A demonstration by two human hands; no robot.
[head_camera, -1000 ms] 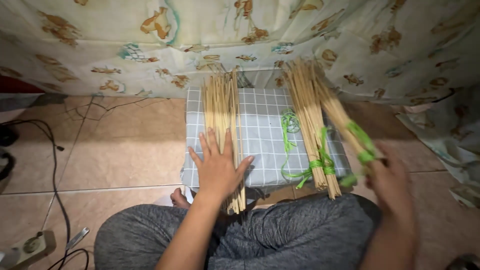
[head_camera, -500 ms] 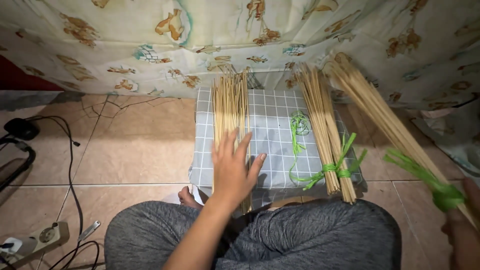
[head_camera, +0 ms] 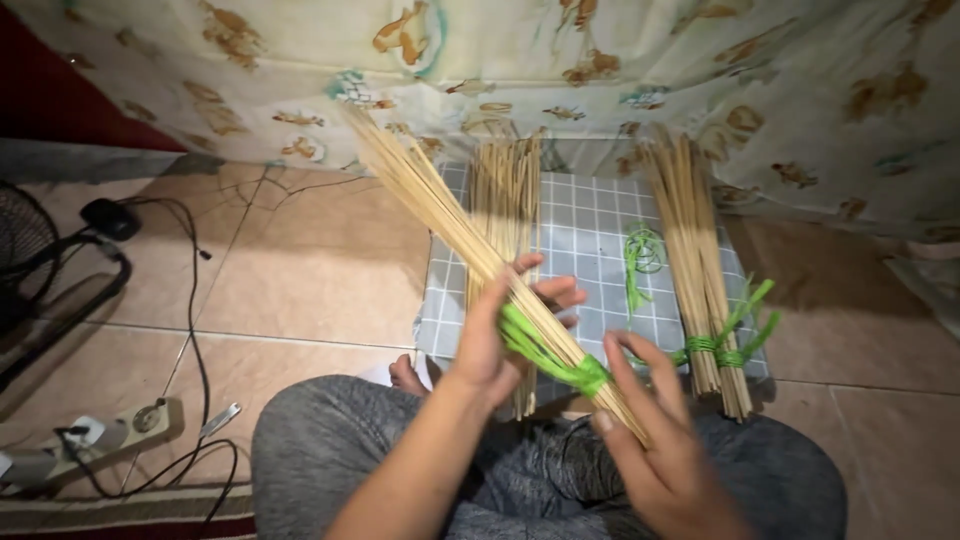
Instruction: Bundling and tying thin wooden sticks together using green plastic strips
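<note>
A long bundle of thin bamboo sticks [head_camera: 430,200], tied near its lower end with a green band [head_camera: 560,362], slants from upper left down toward my lap. My left hand [head_camera: 495,335] wraps around it just above the band. My right hand [head_camera: 655,440] grips its lower end at the band. Loose sticks [head_camera: 505,190] lie on the grey checked mat [head_camera: 590,235] behind my left hand. A second bundle tied in green [head_camera: 700,270] rests on the mat's right side.
A loose coil of green string [head_camera: 642,255] lies mid-mat. Patterned cloth [head_camera: 600,70] hangs along the back. On the tiled floor at left are black cables [head_camera: 195,330], a power strip [head_camera: 90,440] and a fan's base [head_camera: 40,270]. My grey-clad legs [head_camera: 330,460] fill the bottom.
My right hand has swung the tied bundle from the far right across to the middle. My left hand has lifted off the loose sticks and taken hold of the bundle.
</note>
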